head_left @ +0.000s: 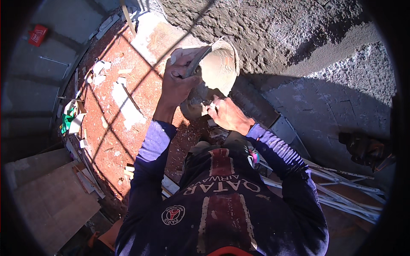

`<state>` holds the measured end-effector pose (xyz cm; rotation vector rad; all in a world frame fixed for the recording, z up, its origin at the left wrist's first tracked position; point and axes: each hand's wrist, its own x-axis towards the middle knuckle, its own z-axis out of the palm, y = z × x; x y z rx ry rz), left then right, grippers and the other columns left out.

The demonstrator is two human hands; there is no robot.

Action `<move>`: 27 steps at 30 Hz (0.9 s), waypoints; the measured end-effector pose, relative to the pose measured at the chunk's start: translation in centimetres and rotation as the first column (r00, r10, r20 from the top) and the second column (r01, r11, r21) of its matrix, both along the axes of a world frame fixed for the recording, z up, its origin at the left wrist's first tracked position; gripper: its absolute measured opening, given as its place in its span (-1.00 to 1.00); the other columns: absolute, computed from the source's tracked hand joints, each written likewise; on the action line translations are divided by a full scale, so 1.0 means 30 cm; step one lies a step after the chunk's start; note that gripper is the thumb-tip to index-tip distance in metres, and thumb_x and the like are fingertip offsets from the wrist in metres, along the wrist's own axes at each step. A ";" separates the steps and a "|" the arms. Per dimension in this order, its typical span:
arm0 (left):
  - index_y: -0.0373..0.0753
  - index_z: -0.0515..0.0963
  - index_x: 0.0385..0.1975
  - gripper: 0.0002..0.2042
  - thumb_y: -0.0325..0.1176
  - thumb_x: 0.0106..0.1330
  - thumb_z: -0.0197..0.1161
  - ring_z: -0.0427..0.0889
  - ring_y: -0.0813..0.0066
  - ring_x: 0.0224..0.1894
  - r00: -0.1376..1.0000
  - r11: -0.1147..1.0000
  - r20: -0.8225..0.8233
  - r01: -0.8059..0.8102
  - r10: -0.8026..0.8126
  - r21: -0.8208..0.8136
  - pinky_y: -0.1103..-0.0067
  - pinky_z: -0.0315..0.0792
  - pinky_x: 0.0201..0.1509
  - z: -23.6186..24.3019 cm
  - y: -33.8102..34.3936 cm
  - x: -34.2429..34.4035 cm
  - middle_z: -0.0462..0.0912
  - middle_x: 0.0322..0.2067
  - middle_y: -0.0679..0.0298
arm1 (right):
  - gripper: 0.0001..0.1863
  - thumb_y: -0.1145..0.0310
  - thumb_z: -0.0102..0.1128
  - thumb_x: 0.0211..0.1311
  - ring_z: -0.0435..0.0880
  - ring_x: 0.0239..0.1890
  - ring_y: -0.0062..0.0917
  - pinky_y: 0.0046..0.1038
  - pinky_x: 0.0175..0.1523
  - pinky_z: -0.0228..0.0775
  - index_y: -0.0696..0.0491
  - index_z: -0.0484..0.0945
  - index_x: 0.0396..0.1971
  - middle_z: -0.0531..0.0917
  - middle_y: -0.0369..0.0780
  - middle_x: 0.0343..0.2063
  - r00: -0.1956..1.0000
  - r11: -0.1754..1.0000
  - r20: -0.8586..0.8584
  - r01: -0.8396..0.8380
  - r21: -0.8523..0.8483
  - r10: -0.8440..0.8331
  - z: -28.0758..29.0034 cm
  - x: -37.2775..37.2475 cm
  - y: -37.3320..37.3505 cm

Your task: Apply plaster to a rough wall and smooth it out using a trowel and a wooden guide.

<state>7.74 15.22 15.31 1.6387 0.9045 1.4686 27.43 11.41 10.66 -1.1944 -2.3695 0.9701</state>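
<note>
Round, mortar-smeared pale bucket [235, 64] beside the left hand [177, 85]
The left hand clasps its rim; the right hand [229, 114] curls at its near edge, grip unclear; rough grey mortar surface [260, 36] beyond both

Large pale lettering [222, 186] across dark shirt [286, 226], round lettered crest [173, 215] near it
</note>
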 end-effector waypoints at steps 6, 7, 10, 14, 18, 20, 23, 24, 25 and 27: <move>-0.38 0.64 -0.51 -0.94 -0.52 0.13 0.36 0.53 0.62 -0.34 0.820 0.772 0.033 -0.524 0.571 -0.360 0.69 0.38 -0.23 -0.184 -0.136 0.000 0.65 -0.30 0.30 | -0.60 0.14 -0.04 0.27 0.56 -0.34 0.02 -0.08 -0.25 0.41 0.24 0.48 -0.33 0.62 0.06 -0.42 0.994 0.990 0.070 -0.070 -0.124 0.079 -0.131 -0.018 0.018; -0.35 0.63 -0.48 -0.92 -0.48 0.16 0.35 0.50 0.65 -0.40 0.832 0.819 0.149 -0.466 0.535 -0.336 0.69 0.37 -0.28 -0.313 -0.193 -0.143 0.61 -0.39 0.35 | -0.60 0.12 -0.03 0.27 0.58 -0.34 0.01 -0.08 -0.24 0.42 0.23 0.49 -0.32 0.62 0.06 -0.42 0.996 0.993 0.037 -0.080 -0.091 0.084 -0.130 -0.022 0.000; -0.32 0.57 -0.27 -0.80 -0.32 0.24 0.33 0.48 0.59 -0.50 0.565 0.559 0.207 -0.571 0.799 -0.601 0.61 0.43 -0.38 -0.365 -0.279 -0.210 0.55 -0.47 0.35 | -0.57 0.05 0.01 0.26 0.61 -0.41 0.02 -0.05 -0.24 0.42 0.18 0.49 -0.23 0.63 0.04 -0.49 0.983 0.965 0.124 -0.099 -0.243 0.132 -0.126 0.001 -0.015; -0.42 0.40 0.12 -0.52 -0.28 0.28 0.28 0.56 0.39 -0.19 0.436 0.388 0.131 -0.577 0.891 -0.718 0.52 0.49 -0.13 -0.380 -0.405 -0.229 0.57 -0.11 0.14 | -0.62 0.12 0.00 0.29 0.68 -0.42 -0.19 -0.21 -0.33 0.47 0.18 0.52 -0.42 0.64 -0.05 -0.52 0.964 0.889 0.030 -0.231 -0.396 0.264 -0.167 0.146 0.056; -0.38 0.46 0.02 -0.47 -0.11 0.18 0.36 0.63 0.40 -0.31 0.429 0.105 -0.146 -0.508 0.891 -0.855 0.52 0.54 -0.28 -0.551 -0.573 -0.301 0.61 -0.18 0.18 | -0.66 0.15 0.08 0.30 0.52 -0.64 -0.67 -0.56 -0.54 0.36 0.16 0.53 -0.43 0.56 -0.30 -0.61 0.986 0.382 -0.151 -0.114 -0.917 -0.067 -0.238 0.579 0.364; -0.16 0.48 -0.57 -0.73 -0.18 0.19 0.40 0.26 0.72 -0.61 0.402 0.166 -0.151 -0.652 0.903 -0.740 0.68 0.18 -0.53 -0.418 -0.355 -0.058 0.36 -0.64 0.54 | -0.75 0.24 0.10 0.32 0.49 -0.66 -0.70 -0.64 -0.60 0.35 0.13 0.55 -0.25 0.54 -0.33 -0.60 0.903 0.436 0.076 0.277 -0.856 -0.424 -0.184 0.945 0.555; -0.16 0.50 -0.58 -0.74 -0.19 0.17 0.41 0.27 0.70 -0.57 0.443 0.124 -0.282 -0.691 0.851 -0.712 0.65 0.17 -0.47 -0.447 -0.368 -0.063 0.36 -0.61 0.55 | -0.73 0.28 0.08 0.32 0.47 -0.71 -0.71 -0.66 -0.72 0.31 0.17 0.52 -0.15 0.52 -0.29 -0.62 0.845 0.634 0.267 0.527 -0.566 -0.464 0.358 1.203 0.721; -0.16 0.49 -0.61 -0.72 -0.18 0.17 0.41 0.28 0.70 -0.55 0.457 0.208 -0.185 -0.682 0.870 -0.701 0.64 0.19 -0.46 -0.488 -0.435 -0.094 0.38 -0.62 0.56 | -0.64 0.16 0.07 0.33 0.41 -0.76 -0.76 -0.66 -0.76 0.22 0.21 0.51 -0.21 0.46 -0.33 -0.69 0.840 0.665 0.157 0.513 -0.543 -0.519 0.573 1.165 0.705; -0.18 0.53 -0.55 -0.75 -0.19 0.19 0.40 0.34 0.69 -0.51 0.475 0.184 -0.158 -0.595 0.865 -0.782 0.64 0.24 -0.42 -0.491 -0.383 -0.059 0.44 -0.58 0.52 | -0.53 0.04 0.04 0.34 0.32 -0.81 -0.78 -0.71 -0.76 0.12 0.23 0.51 -0.18 0.39 -0.36 -0.74 0.850 0.745 0.057 0.490 -0.453 -0.524 0.782 1.153 0.640; -0.29 0.56 -0.32 -0.75 -0.22 0.24 0.34 0.53 0.53 -0.39 0.418 0.220 0.015 -0.447 0.908 -0.867 0.56 0.43 -0.28 -0.413 -0.356 0.010 0.58 -0.40 0.33 | -0.47 0.02 0.14 0.29 0.36 -0.70 -0.78 -0.76 -0.64 0.08 0.26 0.50 -0.08 0.48 -0.32 -0.64 0.609 0.606 -0.049 0.793 0.063 -0.791 0.807 0.958 0.557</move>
